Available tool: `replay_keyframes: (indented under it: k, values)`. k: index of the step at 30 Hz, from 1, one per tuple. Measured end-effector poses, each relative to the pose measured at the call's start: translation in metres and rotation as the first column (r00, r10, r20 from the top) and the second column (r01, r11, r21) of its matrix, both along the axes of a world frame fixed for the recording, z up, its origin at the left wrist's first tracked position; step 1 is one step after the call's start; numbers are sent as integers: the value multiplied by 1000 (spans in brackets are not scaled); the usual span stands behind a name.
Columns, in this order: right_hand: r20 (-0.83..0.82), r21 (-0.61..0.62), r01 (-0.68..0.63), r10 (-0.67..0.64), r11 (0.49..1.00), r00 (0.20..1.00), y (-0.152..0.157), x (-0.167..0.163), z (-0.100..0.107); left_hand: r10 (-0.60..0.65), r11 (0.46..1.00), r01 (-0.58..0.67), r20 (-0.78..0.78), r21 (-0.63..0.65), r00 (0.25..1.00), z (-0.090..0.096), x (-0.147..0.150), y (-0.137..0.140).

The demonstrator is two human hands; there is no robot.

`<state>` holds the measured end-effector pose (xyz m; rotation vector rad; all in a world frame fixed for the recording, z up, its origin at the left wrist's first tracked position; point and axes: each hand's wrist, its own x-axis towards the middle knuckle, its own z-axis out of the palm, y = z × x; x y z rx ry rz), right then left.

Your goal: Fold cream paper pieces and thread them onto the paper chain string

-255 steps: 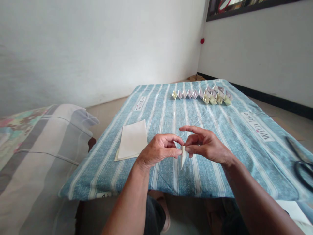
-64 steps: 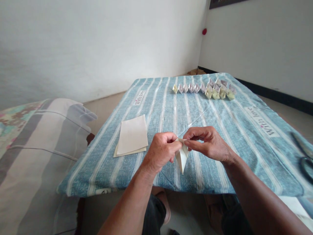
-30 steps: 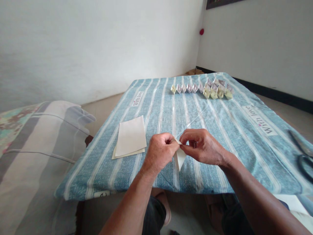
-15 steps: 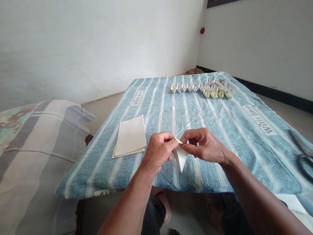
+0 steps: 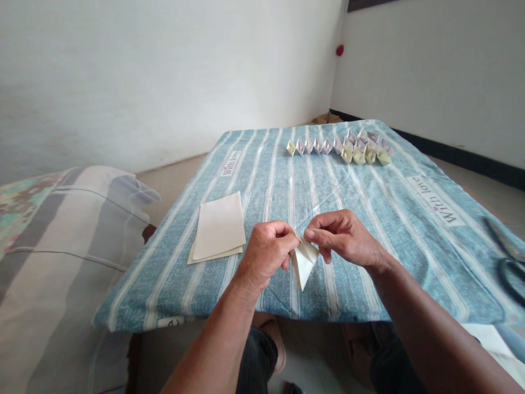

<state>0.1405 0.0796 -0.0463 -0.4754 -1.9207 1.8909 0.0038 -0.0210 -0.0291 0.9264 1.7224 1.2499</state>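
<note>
A cream folded paper (image 5: 304, 264) hangs point-down over the near part of the table. My left hand (image 5: 270, 249) grips its upper left part between thumb and bent fingers. At the paper's top edge, my right hand (image 5: 342, 238) is closed in a pinch, thumb and forefinger together; the fingertips cover the bit of paper there. To the left of my hands lie flat sheets of paper (image 5: 220, 225), a white one over a yellowish one. Farther back on the table stand several small folded paper boats (image 5: 327, 146), pale purple and yellow, in close rows.
A blue striped cloth (image 5: 262, 186) covers the table. Black-handled scissors (image 5: 511, 268) lie at its right edge. White paper (image 5: 490, 339) shows below the near right corner. A grey-and-white striped cover (image 5: 69, 273) is at the left, and walls stand behind.
My right hand has shifted its hold slightly up, thumb now higher. The folded paper has turned a little, its right side spread wider and its lower point slightly left. My left hand stays put.
</note>
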Motion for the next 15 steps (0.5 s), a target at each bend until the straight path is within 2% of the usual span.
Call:
replay_keyframes:
  k: [4, 11, 13, 15]
  values:
    - [27, -24, 20, -19, 1000, 999, 1, 1, 0, 0, 1000, 0, -9, 9, 1000, 0, 0, 0]
    - [138, 240, 2, -36, 971, 990, -4, 2, 2, 33, 999, -33, -24, 9, 999, -2, 0, 0]
    - [137, 237, -19, -14, 971, 990, -6, 0, 1, 48, 999, -48, -36, 7, 998, -2, 0, 0]
    - [131, 179, -37, 13, 983, 991, -7, -2, 0, 59, 998, -59, -43, 2, 997, -2, 0, 1]
